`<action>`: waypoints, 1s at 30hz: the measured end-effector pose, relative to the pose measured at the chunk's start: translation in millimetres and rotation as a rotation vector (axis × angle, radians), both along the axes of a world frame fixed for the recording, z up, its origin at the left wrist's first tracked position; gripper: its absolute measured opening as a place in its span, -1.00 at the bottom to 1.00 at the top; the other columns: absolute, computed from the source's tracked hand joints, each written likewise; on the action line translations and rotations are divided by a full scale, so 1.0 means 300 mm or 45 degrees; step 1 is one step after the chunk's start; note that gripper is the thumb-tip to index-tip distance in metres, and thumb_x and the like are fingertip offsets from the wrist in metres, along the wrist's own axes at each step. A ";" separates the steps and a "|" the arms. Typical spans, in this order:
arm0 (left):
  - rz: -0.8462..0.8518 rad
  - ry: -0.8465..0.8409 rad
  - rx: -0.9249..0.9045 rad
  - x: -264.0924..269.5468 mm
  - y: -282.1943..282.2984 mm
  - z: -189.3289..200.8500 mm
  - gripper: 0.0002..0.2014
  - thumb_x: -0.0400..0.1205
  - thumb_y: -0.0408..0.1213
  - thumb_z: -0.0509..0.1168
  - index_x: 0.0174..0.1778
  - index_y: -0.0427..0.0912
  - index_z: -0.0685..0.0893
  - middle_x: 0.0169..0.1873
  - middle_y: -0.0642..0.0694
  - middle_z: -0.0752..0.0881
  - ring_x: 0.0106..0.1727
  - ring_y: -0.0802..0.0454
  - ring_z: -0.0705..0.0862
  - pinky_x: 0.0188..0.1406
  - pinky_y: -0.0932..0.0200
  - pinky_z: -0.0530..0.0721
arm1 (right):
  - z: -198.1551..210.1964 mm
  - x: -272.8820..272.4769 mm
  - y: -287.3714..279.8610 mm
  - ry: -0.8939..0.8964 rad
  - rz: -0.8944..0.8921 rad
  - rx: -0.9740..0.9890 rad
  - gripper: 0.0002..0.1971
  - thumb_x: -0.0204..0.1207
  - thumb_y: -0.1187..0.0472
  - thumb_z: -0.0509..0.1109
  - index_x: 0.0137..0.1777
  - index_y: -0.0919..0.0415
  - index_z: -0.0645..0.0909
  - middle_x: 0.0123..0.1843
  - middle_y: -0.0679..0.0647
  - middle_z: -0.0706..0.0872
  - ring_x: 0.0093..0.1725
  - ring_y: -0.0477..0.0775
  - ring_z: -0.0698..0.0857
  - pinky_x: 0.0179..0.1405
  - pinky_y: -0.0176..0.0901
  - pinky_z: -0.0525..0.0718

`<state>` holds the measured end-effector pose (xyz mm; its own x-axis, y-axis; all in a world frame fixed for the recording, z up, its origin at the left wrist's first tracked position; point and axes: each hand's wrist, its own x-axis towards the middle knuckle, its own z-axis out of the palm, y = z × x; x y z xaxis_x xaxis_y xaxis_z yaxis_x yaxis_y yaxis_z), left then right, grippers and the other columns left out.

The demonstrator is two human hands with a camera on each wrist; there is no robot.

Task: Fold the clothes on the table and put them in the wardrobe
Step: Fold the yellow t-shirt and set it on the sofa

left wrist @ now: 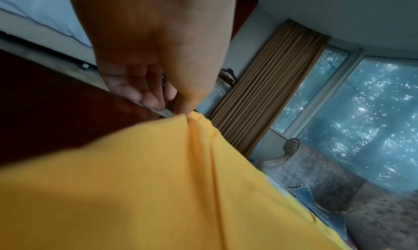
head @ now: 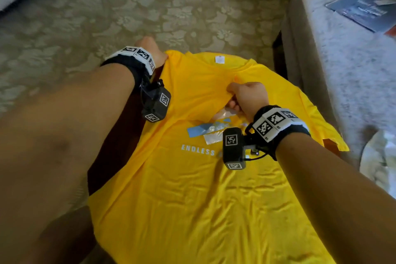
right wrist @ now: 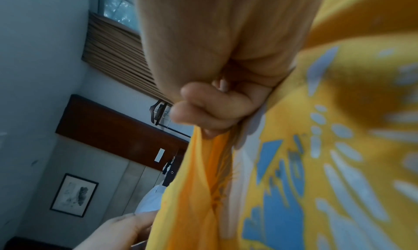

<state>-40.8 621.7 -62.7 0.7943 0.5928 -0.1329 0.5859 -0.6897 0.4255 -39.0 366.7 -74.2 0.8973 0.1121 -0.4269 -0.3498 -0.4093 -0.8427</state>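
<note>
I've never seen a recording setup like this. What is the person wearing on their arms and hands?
Both forearms are bare, with no sleeves or gloves. Each wrist has a black band topped with white blocks printed with black square codes. A small black camera box bearing the same codes hangs from each band by a thin cable, at the left hand and the right hand.

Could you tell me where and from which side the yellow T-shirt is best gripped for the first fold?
Probably at the shoulder edge, coming from above. The yellow T-shirt lies flat, print up, so only pinched-up cloth gives purchase. The left hand pinches its far left corner; the right hand pinches a ridge mid-chest.
</note>
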 end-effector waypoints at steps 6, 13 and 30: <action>0.003 0.060 -0.312 -0.132 0.003 0.068 -0.87 0.63 -0.28 0.34 -0.05 -0.27 0.60 -0.20 -0.27 0.73 -0.25 -0.16 0.72 -0.30 0.01 0.73 | 0.025 -0.026 -0.010 0.011 -0.038 -0.012 -0.54 0.56 0.11 0.47 -0.57 0.20 0.50 -0.55 0.11 0.63 -0.63 0.03 0.52 -0.54 -0.17 0.56; 0.060 0.009 -0.651 -0.513 -0.090 0.160 -0.95 0.70 -0.33 0.27 -0.08 -0.19 0.59 -0.35 -0.07 0.65 -0.46 0.13 0.65 -0.42 0.23 0.65 | 0.116 -0.277 -0.007 -0.157 0.094 -0.125 -0.63 0.53 0.20 0.44 -0.51 0.18 0.52 -0.48 0.12 0.65 -0.41 0.14 0.62 -0.27 -0.01 0.66; 0.515 -0.321 -1.440 -1.138 -0.269 0.024 -0.48 0.71 0.07 0.14 0.55 -0.08 0.37 0.09 -0.16 0.76 -0.14 -0.08 0.63 -0.37 0.16 0.61 | 0.180 -0.806 0.032 0.419 0.070 0.301 -0.82 0.70 0.28 0.25 0.26 0.23 0.47 -0.14 0.22 0.69 -0.24 0.16 0.70 -0.36 -0.11 0.57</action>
<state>-382.3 540.9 -55.6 0.6578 0.4534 -0.6014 0.4866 0.3537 0.7988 -280.8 376.3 -20.0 0.7073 0.2853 -0.6468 -0.5992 -0.2436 -0.7627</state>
